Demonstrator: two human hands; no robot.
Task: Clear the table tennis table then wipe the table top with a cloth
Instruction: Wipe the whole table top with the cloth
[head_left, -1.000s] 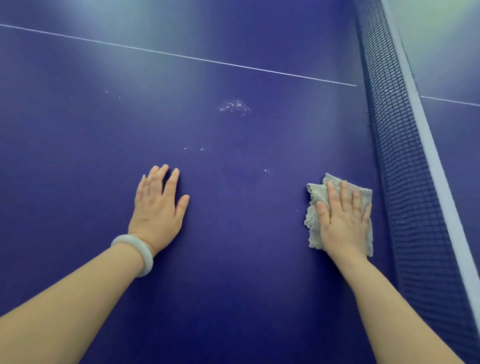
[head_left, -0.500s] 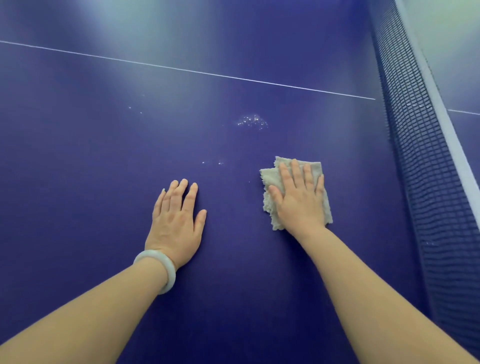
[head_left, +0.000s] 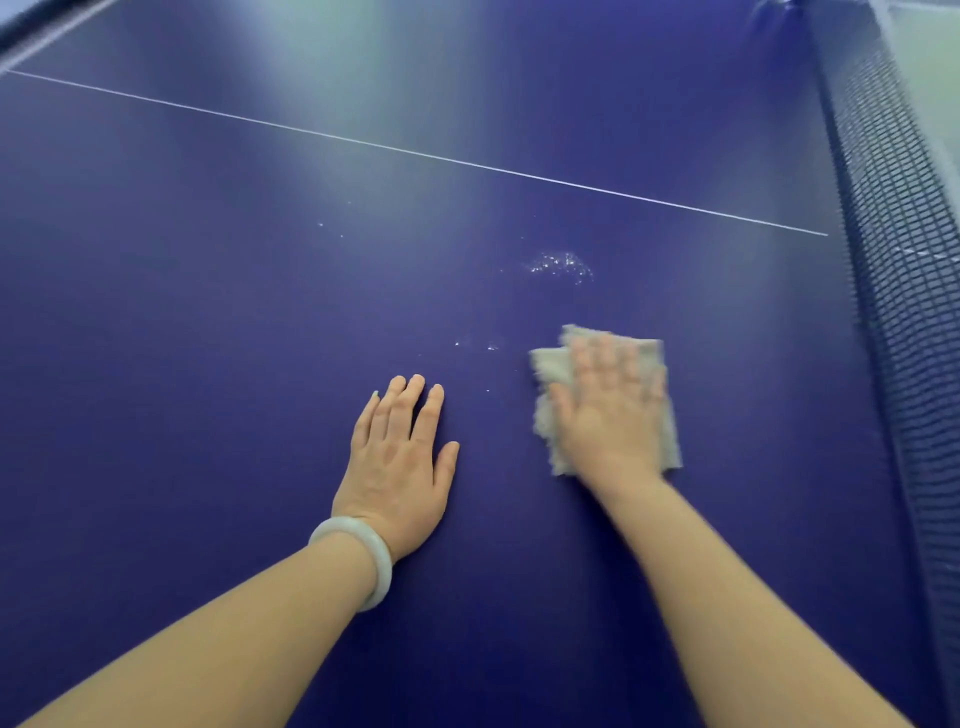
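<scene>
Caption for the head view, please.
Right hand presses a grey cloth on the blue table tennis table; left hand rests flat.

Soft, fairly dim light covers the blue worktop (head_left: 208, 364), with a broad pale sheen across its far half, brightest near the top centre. Shadows are faint, only a thin dark rim beside the forearms. The right grip (head_left: 608, 415) and the cloth (head_left: 550, 364) under it are smeared by motion blur, while the left grip (head_left: 397, 467) is sharp. The net (head_left: 893, 260) at the right edge is soft and leans with wide-angle distortion.
</scene>
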